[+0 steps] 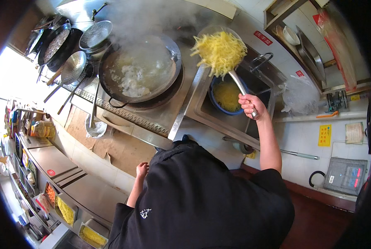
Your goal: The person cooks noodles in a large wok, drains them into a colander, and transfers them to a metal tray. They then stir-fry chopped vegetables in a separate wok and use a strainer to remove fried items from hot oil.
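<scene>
My right hand grips the metal handle of a large skimmer. Heaped on its bowl are pale yellow shreds, which look like shredded potato. The load is held up above the sink, where a blue basin holds more of these shreds. Left of the sink, a big two-handled wok steams on the stove, with whitish foam on its cloudy liquid. My left hand hangs beside my body with its fingers curled; nothing shows in it, though its inner side is hidden.
A perforated ladle, colander and other pans crowd the stove's left end. A faucet rises behind the sink. A white bucket stands by the stove front. Food trays and a steel counter lie at lower left.
</scene>
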Available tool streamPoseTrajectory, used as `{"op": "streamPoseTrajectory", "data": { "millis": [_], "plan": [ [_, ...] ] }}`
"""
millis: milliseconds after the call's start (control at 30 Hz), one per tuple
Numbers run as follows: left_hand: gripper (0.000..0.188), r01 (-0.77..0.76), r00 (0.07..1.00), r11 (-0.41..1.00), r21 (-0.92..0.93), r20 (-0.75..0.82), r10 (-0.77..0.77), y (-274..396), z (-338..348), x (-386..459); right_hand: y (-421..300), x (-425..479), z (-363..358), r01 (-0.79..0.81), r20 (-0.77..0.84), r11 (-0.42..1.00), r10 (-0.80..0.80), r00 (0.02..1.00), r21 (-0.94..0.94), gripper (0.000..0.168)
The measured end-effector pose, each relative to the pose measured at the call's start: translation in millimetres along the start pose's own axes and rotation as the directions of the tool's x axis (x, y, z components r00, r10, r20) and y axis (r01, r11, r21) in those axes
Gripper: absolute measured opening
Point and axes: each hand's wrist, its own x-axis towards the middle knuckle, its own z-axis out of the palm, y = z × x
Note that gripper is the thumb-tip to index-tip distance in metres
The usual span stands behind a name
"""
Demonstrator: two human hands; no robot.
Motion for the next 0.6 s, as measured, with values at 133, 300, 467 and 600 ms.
{"op": "streamPoseTrajectory", "data": {
  "millis": [133, 300, 467, 600],
  "plan": [
    [0.025, -0.077, 0.997, 0.994, 0.074, -0.014, 0.078, -11.5, 10.3, 5.7, 3.9, 2.5, -76.1, -0.030, -0.293, 0.998, 0.013, 0.956, -0.054, 0.018],
    [0.024, -0.115, 0.993, 0.991, 0.072, -0.031, 0.117, -71.5, 6.1, 34.5, 57.3, 44.8, -181.6, 0.035, -0.589, 0.942, -0.237, 0.772, -0.334, 0.024],
    [0.025, -0.026, 0.998, 0.999, 0.034, -0.060, 0.028, -111.9, -6.2, 23.8, 94.0, 86.7, -215.1, -0.094, -0.688, 0.810, -0.424, 0.589, -0.579, 0.012],
    [0.028, 0.000, 1.000, 0.999, 0.040, -0.002, 0.000, -68.2, -5.9, 16.2, 117.8, 66.0, -253.1, -0.496, -0.568, 0.412, -0.794, 0.216, -0.764, 0.023]
  ]
}}
